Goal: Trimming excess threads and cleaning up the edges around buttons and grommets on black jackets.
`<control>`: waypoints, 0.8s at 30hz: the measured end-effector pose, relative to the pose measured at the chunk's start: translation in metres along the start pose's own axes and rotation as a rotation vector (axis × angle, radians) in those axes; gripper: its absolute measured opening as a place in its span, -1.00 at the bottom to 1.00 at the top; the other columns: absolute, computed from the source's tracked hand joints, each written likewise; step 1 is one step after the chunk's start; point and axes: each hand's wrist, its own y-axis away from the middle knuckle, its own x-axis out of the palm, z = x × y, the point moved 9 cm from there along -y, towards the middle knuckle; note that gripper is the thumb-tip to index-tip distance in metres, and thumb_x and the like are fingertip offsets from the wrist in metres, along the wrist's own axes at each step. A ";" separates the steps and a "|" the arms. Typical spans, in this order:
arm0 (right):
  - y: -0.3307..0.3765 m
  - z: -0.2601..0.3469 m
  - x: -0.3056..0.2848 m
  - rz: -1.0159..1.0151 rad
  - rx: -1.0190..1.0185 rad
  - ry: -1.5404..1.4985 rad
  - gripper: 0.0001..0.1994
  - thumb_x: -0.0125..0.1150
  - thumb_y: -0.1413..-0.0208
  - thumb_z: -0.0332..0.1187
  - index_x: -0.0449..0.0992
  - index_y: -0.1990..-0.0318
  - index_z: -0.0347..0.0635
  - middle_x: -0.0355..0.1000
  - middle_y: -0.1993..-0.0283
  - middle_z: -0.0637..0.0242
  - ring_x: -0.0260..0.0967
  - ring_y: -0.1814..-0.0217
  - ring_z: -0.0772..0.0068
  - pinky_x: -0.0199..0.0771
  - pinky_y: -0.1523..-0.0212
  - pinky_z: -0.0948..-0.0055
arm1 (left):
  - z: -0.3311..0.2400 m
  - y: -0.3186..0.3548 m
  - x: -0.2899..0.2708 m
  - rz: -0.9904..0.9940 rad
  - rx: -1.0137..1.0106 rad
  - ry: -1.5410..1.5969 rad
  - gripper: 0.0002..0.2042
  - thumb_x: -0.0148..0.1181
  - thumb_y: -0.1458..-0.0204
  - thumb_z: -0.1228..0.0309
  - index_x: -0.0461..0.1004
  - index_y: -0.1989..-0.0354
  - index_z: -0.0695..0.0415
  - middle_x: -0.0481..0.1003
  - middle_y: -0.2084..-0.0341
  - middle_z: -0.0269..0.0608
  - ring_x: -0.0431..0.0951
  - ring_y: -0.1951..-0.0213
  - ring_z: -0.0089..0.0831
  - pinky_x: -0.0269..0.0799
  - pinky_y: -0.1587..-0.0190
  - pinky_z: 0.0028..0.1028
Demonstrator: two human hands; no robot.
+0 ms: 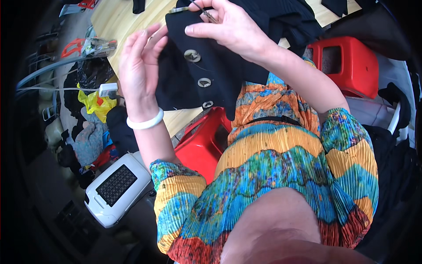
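Observation:
A black garment (176, 75) with a row of large grey-brown buttons lies over the wooden table's edge in front of me. One button (192, 55) sits between my hands, with a loose dark thread below it; another button (178, 9) shows nearly edge-on higher up. My right hand (228, 26) is above the garment, closed on slim dark metal small scissors (210, 16), partly hidden by the fingers. Beside the garment's left edge is my left hand (143, 66), fingers loosely bent and apart, with nothing visible in them. A white bangle (146, 122) circles that wrist.
Red plastic stools (200, 147) stand below the table and at the right. At left are a white plug on a cable (108, 89), a yellow plastic bag (97, 104) and heaped cloth. A white case with a dark grille (116, 185) lies lower left. More black fabric (290, 22) covers the table.

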 end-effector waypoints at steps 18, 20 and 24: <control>-0.010 -0.025 -0.009 0.017 -0.035 0.138 -0.55 0.27 0.16 -0.31 0.29 0.11 -0.33 0.30 0.45 0.39 0.20 0.39 0.69 0.25 0.31 0.67 | 0.066 0.063 0.003 -0.098 -0.205 -0.468 -0.87 0.10 0.02 0.42 0.47 0.48 0.23 0.38 0.63 -0.41 0.25 0.65 -0.76 0.12 0.62 -0.77; -0.010 -0.027 -0.007 0.030 -0.014 0.164 -0.54 0.27 0.16 -0.30 0.28 0.11 -0.34 0.31 0.44 0.38 0.22 0.38 0.67 0.26 0.29 0.65 | 0.061 0.064 0.000 -0.105 -0.090 -0.546 -0.87 0.09 0.01 0.43 0.45 0.49 0.24 0.39 0.54 -0.38 0.28 0.60 -0.74 0.15 0.57 -0.76; -0.008 -0.026 -0.011 0.035 -0.092 0.302 -0.51 0.25 0.14 -0.26 0.25 0.09 -0.35 0.34 0.41 0.28 0.29 0.33 0.56 0.30 0.24 0.56 | 0.040 0.065 0.012 -0.102 0.232 -0.868 -0.87 0.04 -0.01 0.46 0.39 0.51 0.26 0.36 0.40 -0.32 0.36 0.45 -0.67 0.26 0.44 -0.69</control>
